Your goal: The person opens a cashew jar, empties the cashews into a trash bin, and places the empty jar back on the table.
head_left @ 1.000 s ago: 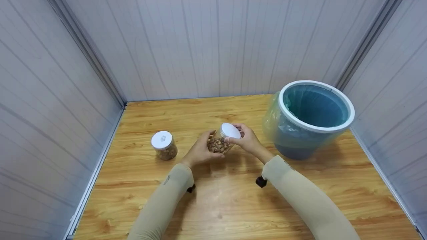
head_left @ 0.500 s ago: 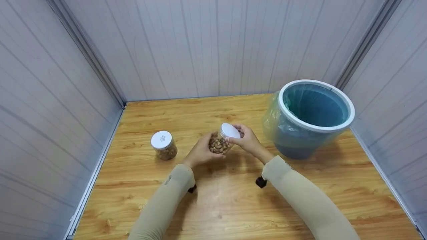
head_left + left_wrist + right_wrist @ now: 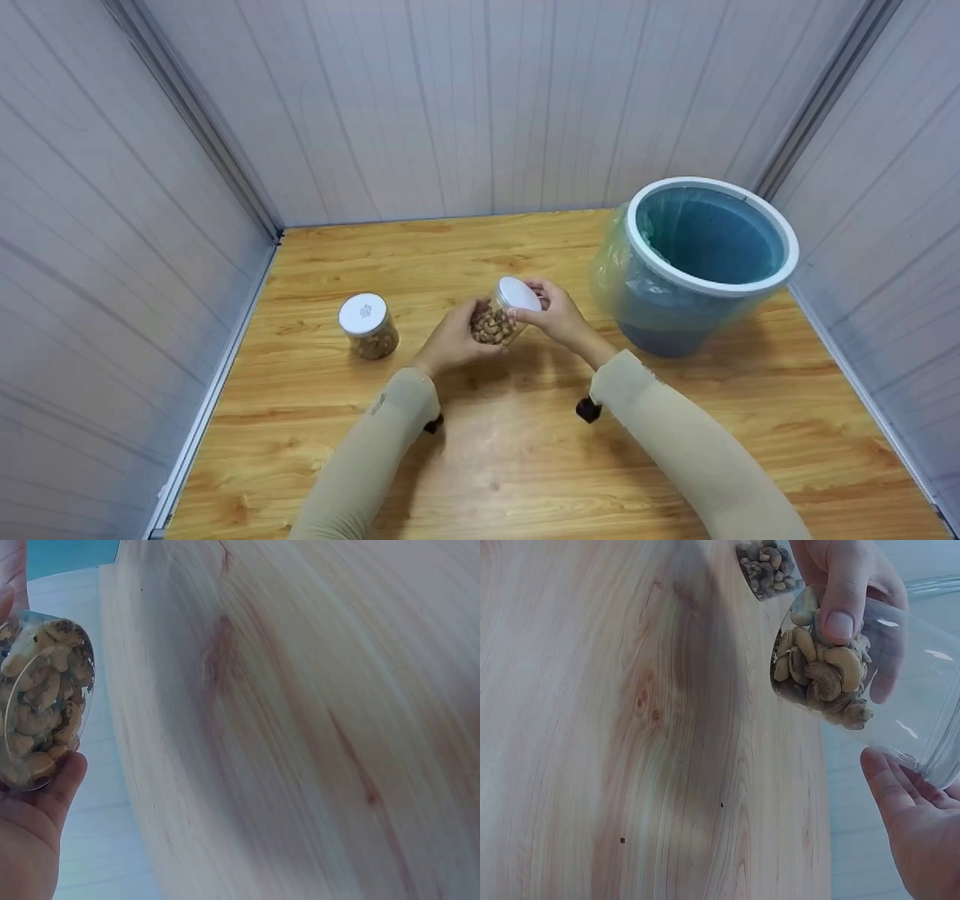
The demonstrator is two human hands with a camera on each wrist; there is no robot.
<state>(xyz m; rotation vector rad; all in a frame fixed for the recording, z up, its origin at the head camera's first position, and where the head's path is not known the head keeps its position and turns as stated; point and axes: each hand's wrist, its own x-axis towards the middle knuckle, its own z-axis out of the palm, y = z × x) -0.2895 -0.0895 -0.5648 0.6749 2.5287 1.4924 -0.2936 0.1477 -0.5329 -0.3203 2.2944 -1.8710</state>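
A clear jar of cashews [image 3: 491, 327] with a white lid [image 3: 518, 292] is held tilted over the table, its lid leaning up and to the right. My left hand [image 3: 454, 337] grips the jar's lower body, and its thumb presses on the clear wall in the right wrist view. At the lid, my right hand [image 3: 556, 315] holds the rim between thumb and fingers. Through the jar wall, the cashews [image 3: 829, 675] lie gathered toward the base. To the left, a second jar [image 3: 375, 341] of nuts stands upright, its white lid on.
A blue bin [image 3: 664, 341] with a white rim and a thin green liner stands at the back right. The wood-grain table [image 3: 495, 465] is bounded by pale panel walls [image 3: 487, 112] at the back and both sides.
My left hand has turned slightly with the jar, and the cashews show a little differently through its wall. My right hand stays at the lid; the second jar has not moved.
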